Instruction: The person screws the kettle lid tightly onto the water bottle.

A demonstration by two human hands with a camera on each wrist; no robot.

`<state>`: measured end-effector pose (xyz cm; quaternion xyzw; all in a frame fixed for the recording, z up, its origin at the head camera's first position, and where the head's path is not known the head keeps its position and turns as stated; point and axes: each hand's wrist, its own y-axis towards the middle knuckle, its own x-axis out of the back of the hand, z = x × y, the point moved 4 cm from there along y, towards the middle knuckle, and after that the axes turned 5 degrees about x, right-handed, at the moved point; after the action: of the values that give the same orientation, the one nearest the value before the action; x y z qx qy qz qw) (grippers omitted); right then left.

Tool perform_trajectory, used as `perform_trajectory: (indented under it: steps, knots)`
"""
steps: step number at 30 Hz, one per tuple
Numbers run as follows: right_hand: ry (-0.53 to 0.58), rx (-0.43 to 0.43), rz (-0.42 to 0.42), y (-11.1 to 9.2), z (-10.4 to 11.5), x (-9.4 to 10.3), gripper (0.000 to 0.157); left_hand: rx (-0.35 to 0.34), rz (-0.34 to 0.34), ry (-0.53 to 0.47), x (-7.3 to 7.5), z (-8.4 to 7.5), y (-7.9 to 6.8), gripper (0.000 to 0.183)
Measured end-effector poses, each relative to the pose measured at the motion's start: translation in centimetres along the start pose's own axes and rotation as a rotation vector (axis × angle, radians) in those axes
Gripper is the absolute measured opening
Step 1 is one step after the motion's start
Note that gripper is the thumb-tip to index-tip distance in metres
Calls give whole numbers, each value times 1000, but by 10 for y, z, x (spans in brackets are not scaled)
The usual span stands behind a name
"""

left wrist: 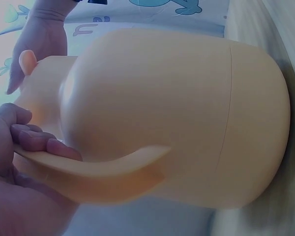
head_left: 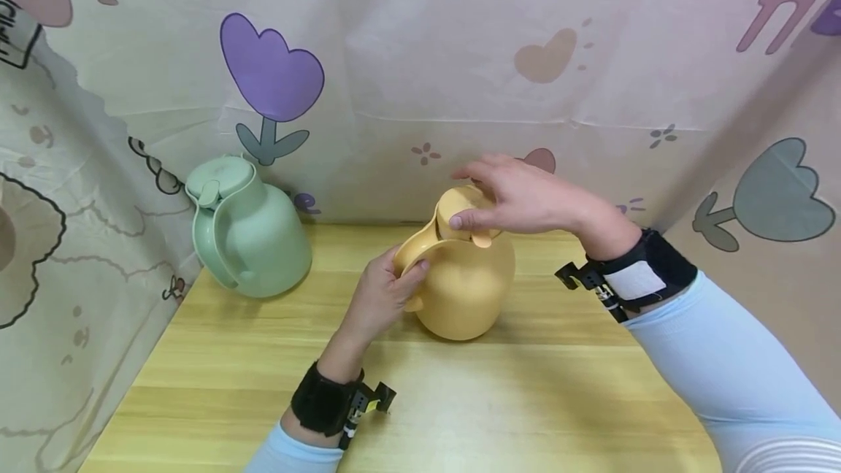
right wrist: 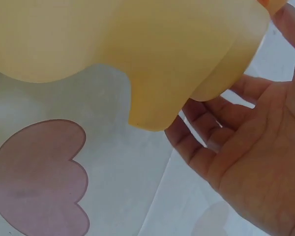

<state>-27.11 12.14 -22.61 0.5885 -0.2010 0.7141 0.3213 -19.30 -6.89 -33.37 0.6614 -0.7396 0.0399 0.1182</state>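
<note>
A yellow thermos jug [head_left: 469, 283] stands upright on the wooden table, its handle toward the left. My left hand [head_left: 386, 290] grips the handle [left wrist: 108, 172] near its upper end, the thumb lying over it. From above, my right hand [head_left: 519, 199] holds the round yellow lid [head_left: 456, 203] between thumb and fingers. A small tab [head_left: 482, 239] sticks out at the lid's near side. In the right wrist view, the fingers [right wrist: 201, 123] curl about the lid's edge beside the jug's pouring lip [right wrist: 150, 110]. Whether the lid sits fully down cannot be told.
A green jug [head_left: 263, 239] of similar shape, lid on, stands at the table's back left. Behind the table [head_left: 525, 400] hangs a printed cloth [head_left: 407, 42] with flowers and hearts, close behind both jugs. More of this cloth hangs along the left side.
</note>
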Motion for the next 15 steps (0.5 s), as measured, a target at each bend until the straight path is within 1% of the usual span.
perform_trajectory:
  steps: [3, 5, 8, 12, 14, 15]
  knots:
    - [14, 43, -7, 1, 2, 1, 68, -1, -4, 0, 1, -1, 0, 20]
    - [7, 39, -13, 2, 2, 1, 63, 0, -4, -1, 1, -1, 0, 20]
    - [-7, -15, -20, 4, 1, 0, 62, 0, -7, -5, 1, -1, 0, 20]
    - [-14, -108, -29, 6, -4, -3, 68, -6, -17, 0, 0, 0, 0, 18]
    - [-17, -122, -31, 6, -6, -4, 69, -6, -22, 6, 0, 1, 0, 18]
    - [-11, -116, -32, 5, -7, -4, 69, -6, -26, 10, 0, 1, 1, 18]
